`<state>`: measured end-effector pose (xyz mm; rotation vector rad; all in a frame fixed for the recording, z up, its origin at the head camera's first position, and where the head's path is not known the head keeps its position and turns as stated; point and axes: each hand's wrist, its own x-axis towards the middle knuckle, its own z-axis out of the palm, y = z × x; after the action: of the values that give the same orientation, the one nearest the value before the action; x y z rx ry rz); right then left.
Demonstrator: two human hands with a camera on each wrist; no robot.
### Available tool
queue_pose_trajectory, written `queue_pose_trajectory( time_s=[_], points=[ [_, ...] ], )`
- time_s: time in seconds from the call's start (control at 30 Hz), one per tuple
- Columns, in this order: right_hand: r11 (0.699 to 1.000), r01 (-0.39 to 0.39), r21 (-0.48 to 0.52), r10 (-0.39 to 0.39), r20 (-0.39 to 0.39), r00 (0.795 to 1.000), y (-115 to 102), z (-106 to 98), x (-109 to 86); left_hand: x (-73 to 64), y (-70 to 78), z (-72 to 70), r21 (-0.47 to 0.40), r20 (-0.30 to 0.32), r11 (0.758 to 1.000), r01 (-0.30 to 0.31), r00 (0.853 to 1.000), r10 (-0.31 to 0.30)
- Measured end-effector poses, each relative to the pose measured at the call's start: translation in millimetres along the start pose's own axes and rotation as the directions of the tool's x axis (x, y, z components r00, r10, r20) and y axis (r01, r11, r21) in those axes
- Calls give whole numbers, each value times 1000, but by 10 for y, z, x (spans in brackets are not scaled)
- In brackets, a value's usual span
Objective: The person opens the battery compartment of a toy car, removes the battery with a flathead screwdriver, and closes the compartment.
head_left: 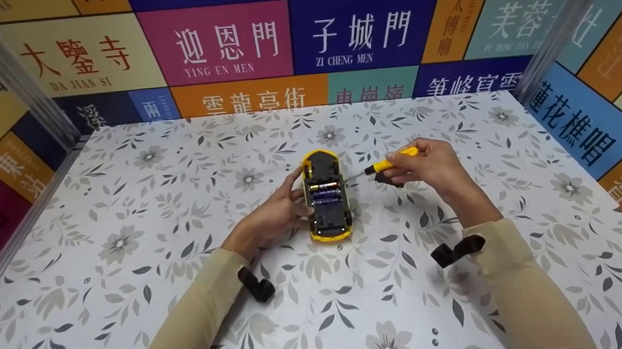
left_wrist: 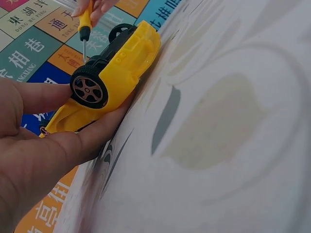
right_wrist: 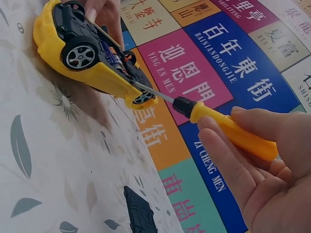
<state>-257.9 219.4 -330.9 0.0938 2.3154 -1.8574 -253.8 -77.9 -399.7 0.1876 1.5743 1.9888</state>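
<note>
A yellow toy car point(head_left: 329, 220) lies upside down, its black underside up and wheels showing. Several batteries point(head_left: 325, 194) sit side by side in its uncovered compartment. My left hand point(head_left: 274, 215) grips the car from the left side, its thumb by a wheel point(left_wrist: 88, 89) in the left wrist view. In my right hand point(head_left: 437, 162) is a yellow-handled screwdriver point(right_wrist: 233, 131), held between thumb and fingers. Its metal shaft points left, with the tip at the battery compartment's edge; exact contact is unclear. A black battery cover point(right_wrist: 140, 212) lies on the table below my right hand.
The table is covered by a white floral cloth point(head_left: 180, 161). Behind it rises a wall of coloured panels point(head_left: 216, 42) with lettering, and metal posts point(head_left: 567, 29) stand at the back corners. Black straps point(head_left: 255, 286) sit at both sleeves.
</note>
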Motion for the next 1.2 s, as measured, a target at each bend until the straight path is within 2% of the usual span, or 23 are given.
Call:
queue_pose_trajectory(
  time_s=[0.3,0.6,1.2],
  points=[
    [998,64,-15,-64,7,998,3,58,-25,-7,-7,-5,-3,-1,1000,0,1000,0],
    [988,95,-122,-84,86,993,-41,0,-82,6,-10,-2,-5,1,1000,-5,1000,5],
    [945,181,-273,-163,88,983,-155,173,-225,1,-4,1,-19,-6,1000,4,1000,-4]
  ],
)
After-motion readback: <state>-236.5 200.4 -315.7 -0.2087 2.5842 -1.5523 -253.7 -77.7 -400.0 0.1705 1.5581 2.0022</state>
